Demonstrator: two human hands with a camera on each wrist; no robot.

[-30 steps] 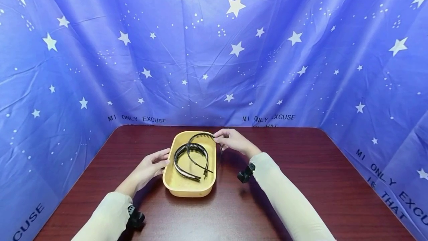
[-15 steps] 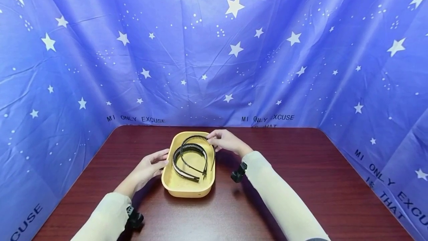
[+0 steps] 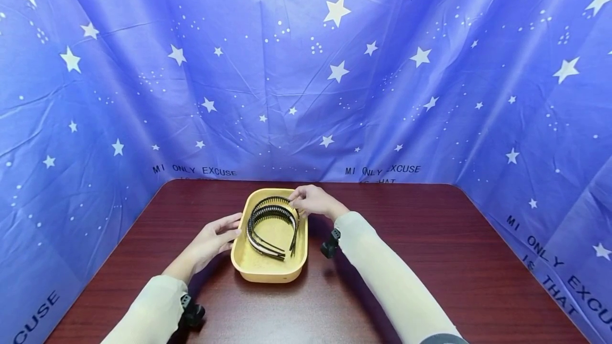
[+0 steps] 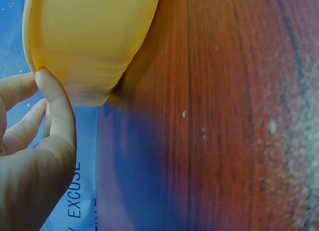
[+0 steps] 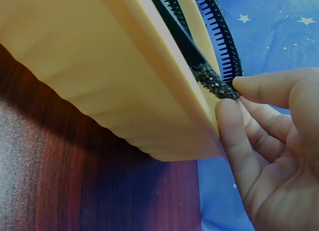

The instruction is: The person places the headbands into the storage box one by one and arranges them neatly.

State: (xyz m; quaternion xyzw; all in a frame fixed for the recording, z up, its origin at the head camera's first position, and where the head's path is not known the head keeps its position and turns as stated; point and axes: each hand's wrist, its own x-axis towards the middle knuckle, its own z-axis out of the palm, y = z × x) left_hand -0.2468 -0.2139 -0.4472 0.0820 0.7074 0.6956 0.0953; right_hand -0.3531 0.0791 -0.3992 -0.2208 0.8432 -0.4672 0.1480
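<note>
A yellow plastic tub (image 3: pixel 270 275) with rounded corners stands on the table. Its left rim is pinched between the thumb and forefinger of my left hand (image 3: pixel 209 242), seen closely in the left wrist view. With thumb and fingertips my right hand (image 3: pixel 316 201) pinches a thin black toothed headband (image 3: pixel 269 199) at its upper right side, inside the tub's right rim. Glittery grains show on the held headband (image 5: pixel 222 86) in the right wrist view. Below it in the tub lie other black toothed headbands (image 3: pixel 272 210), overlapping so closely that I cannot tell how many.
The tub sits towards the back of a dark red-brown wooden table (image 3: pixel 430 248). Behind it and at both sides hangs a blue cloth (image 3: pixel 287 68) with white stars and lettering.
My right hand has moved left, carrying the headband from across the tub's right rim to inside it, nearly in line with the other headbands. My left hand stays at the rim.
</note>
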